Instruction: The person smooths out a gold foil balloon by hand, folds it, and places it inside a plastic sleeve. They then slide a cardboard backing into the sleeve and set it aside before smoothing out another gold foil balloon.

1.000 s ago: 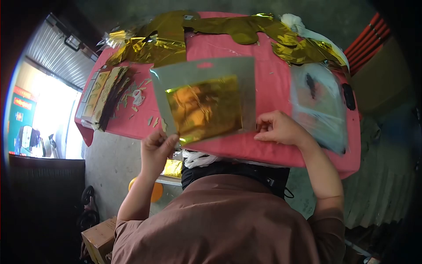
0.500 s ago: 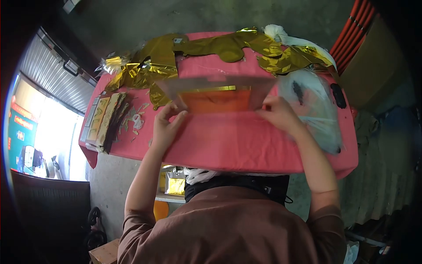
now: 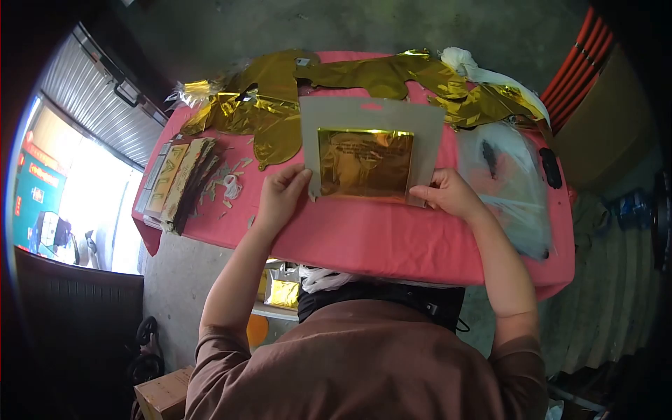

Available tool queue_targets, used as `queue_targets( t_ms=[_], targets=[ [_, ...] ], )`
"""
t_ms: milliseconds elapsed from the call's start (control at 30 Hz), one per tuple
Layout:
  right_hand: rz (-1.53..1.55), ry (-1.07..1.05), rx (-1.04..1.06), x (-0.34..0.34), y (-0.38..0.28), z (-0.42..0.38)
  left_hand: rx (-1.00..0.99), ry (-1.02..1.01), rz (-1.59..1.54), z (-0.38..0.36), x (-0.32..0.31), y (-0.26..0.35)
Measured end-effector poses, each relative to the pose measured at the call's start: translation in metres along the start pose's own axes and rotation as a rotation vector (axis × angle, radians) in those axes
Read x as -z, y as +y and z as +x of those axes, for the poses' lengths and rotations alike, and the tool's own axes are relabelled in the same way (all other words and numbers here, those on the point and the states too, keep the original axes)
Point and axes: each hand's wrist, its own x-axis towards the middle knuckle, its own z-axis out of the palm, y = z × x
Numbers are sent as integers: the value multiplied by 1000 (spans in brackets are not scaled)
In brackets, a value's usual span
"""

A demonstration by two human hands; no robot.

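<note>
— What are the hands doing?

— Both are holding a clear pouch (image 3: 371, 150) with a folded gold foil sheet (image 3: 365, 162) showing inside it. The left hand (image 3: 280, 196) is pinching the pouch's lower left corner, thumb on top; the right hand (image 3: 451, 194) is gripping the lower right corner, fingers curled around the edge.

— And where is the pouch sitting?

— It is lying over the middle of the pink table (image 3: 378, 231), its hang-slot end pointing away from the person (whether it is resting flat or slightly lifted, I cannot tell).

— Anything around it?

— Crumpled gold foil balloons (image 3: 280, 105) are spreading across the far edge, touching the pouch's top. A stack of packed pouches (image 3: 178, 182) is lying to the left, and loose clear plastic bags (image 3: 507, 175) are lying to the right.
</note>
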Motion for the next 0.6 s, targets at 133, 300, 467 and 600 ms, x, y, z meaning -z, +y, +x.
queue_targets(
  t_ms=[133,300,467,600],
  targets=[
    [152,21,21,0,-5,-4,118,11,-184,0,2,3],
    [309,104,119,-3,2,-4,192,-71,-499,-18,-24,32],
    [328,86,190,-16,-2,-7,297,20,-1136,-25,-51,44],
    [127,105,201,-36,-4,-7,153,14,-996,-45,-63,37]
  ],
)
